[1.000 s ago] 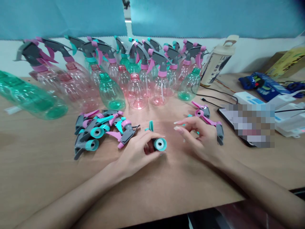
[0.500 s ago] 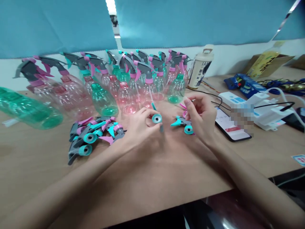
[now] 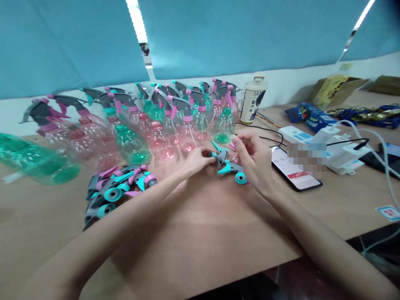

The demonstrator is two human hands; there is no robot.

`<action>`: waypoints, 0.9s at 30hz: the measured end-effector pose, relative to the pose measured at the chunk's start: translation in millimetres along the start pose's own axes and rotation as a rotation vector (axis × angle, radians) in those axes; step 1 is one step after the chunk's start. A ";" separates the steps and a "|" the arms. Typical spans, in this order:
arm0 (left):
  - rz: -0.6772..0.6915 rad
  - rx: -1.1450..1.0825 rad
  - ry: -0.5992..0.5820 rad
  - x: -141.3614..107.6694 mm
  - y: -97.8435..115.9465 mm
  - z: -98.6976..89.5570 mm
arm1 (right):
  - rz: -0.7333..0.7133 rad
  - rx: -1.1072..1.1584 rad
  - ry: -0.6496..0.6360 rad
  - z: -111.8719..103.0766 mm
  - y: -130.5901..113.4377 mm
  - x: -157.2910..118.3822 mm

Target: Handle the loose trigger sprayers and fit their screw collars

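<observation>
My left hand (image 3: 200,161) is closed around the cap end of a spray trigger head (image 3: 221,156), grey with a teal trigger. It lies sideways in my fingers, its body pointing right, low over the table. Just right of it, my right hand (image 3: 254,160) is curled, thumb and forefinger together; what they pinch, if anything, I cannot make out. Pink parts show beside those fingertips. Below and between the hands lies another teal-and-grey trigger head (image 3: 233,168). A pile of pink, teal and grey trigger heads (image 3: 117,189) sits left of my left forearm.
Several pink and green spray bottles (image 3: 165,143) stand at the back, many with trigger heads on. One green bottle (image 3: 40,160) lies at far left. A white tumbler (image 3: 252,100), a phone (image 3: 298,173), a power strip (image 3: 298,137) and cables are behind and to the right.
My left hand has lowered the trigger head and turned it, so its cap opening no longer faces me. My right hand keeps its curled shape. The whole view has shifted slightly.
</observation>
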State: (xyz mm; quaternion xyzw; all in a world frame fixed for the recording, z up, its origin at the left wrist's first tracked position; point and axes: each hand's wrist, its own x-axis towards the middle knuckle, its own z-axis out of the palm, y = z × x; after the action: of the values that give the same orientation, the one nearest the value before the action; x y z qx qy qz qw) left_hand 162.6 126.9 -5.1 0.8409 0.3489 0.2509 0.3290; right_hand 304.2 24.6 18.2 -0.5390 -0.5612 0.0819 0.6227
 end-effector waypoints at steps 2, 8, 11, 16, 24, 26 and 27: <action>0.008 0.055 -0.044 0.2 -0.7 -2.3 | 0.021 -0.010 -0.039 -1.7 0.5 1.2; 0.113 0.228 -0.130 -10.3 15.2 -8.0 | 0.028 -0.172 -0.101 -2.5 3.8 0.8; 0.147 0.313 -0.132 -14.3 17.7 -8.5 | 0.007 -0.253 -0.135 -1.0 4.6 0.3; 0.158 0.413 -0.122 -24.0 15.0 -17.6 | -0.024 -0.359 -0.224 2.6 9.6 -0.5; 0.121 0.466 -0.080 -64.9 14.6 -55.6 | -0.236 -0.671 -0.495 19.3 29.8 -17.9; 0.097 0.457 -0.068 -77.2 16.2 -64.5 | -0.243 -0.698 -0.502 20.9 29.7 -19.9; 0.079 0.452 -0.064 -83.3 17.5 -68.6 | -0.244 -0.713 -0.502 21.2 29.0 -20.1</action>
State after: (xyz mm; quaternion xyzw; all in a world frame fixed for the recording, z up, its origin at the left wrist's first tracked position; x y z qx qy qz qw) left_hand 72.7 80.8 36.7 0.9137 0.3526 0.1523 0.1329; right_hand 295.0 34.4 -20.7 -0.6131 -0.7474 -0.0624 0.2481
